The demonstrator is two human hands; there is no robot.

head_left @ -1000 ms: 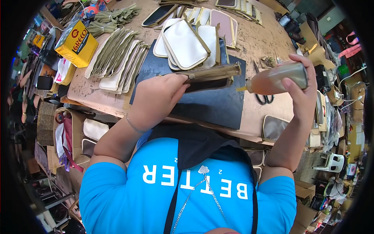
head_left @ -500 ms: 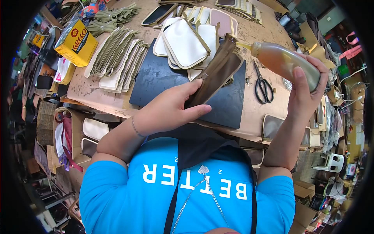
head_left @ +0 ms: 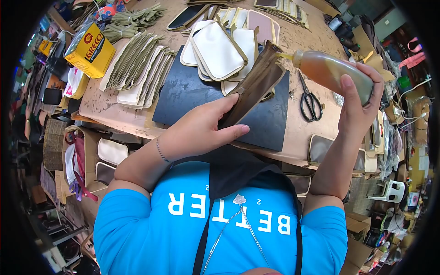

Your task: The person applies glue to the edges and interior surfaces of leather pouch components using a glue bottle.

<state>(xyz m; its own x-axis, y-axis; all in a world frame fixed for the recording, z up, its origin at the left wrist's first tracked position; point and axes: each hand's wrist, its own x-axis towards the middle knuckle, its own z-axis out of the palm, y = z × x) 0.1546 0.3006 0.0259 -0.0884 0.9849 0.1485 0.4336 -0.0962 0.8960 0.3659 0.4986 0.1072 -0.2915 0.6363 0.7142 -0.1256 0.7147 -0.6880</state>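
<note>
My left hand point(head_left: 206, 123) grips a brown zippered piece point(head_left: 256, 82) by its lower end, holding it tilted above a black board point(head_left: 183, 98). My right hand point(head_left: 360, 96) is wrapped round a squeeze bottle point(head_left: 327, 68) with amber contents. The bottle's thin yellow nozzle points left and meets the upper end of the brown piece. Behind the brown piece, a loose pile of white rounded panels point(head_left: 217, 50) with brown edging lies on the board. Black scissors point(head_left: 311, 103) rest on the table below the bottle.
Rows of cream panels with olive strips point(head_left: 140, 73) lie on the left of the table point(head_left: 110, 107), near a yellow GRECO tin point(head_left: 90, 50). More strips point(head_left: 133, 18) and a mauve panel point(head_left: 262, 25) are at the back. Thread spools point(head_left: 337, 24) stand at the back right.
The bottle and my right hand have shifted slightly left, its nozzle staying at the upper end of the brown piece. My left hand keeps its hold, almost unmoved.
</note>
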